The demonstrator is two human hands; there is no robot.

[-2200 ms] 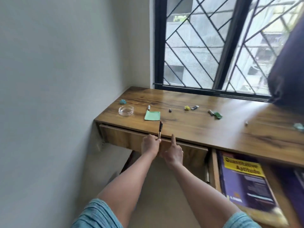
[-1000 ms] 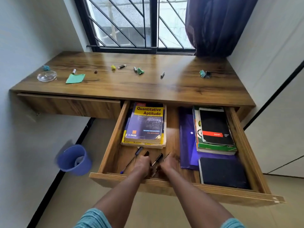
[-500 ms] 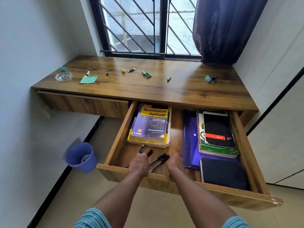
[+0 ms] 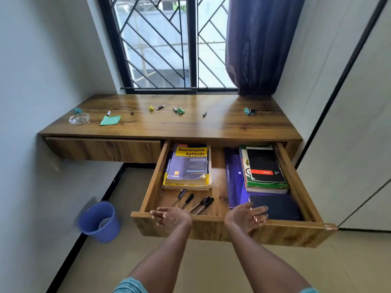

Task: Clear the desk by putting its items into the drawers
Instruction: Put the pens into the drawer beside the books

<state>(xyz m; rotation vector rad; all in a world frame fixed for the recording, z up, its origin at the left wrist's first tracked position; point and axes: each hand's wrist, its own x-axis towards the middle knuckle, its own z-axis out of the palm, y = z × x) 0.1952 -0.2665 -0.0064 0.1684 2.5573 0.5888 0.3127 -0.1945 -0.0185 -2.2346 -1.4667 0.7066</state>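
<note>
A: Starting at your left: the glass dish (image 4: 79, 118), the green note (image 4: 110, 120) and the scraps (image 4: 181, 111) along the desk (image 4: 211, 125) lay just where they had a second earlier, and the left drawer (image 4: 103, 150) was closed.

B: Your left hand (image 4: 169, 216) had changed, though. It had lifted out of the open drawer (image 4: 154, 178) and hung over the front rim, palm up, fingers slack, gripping nothing.

A: The pens (image 4: 196, 203) you had been settling lay loose on the drawer floor, just in front of the book (image 4: 189, 163).

B: Your right hand (image 4: 247, 216) had drawn back too, fingers spread and empty, near the dark notebook (image 4: 279, 208).

A: So I judged the pens stowed. The dish, note and scraps on the desk were left for you to fetch.
</note>
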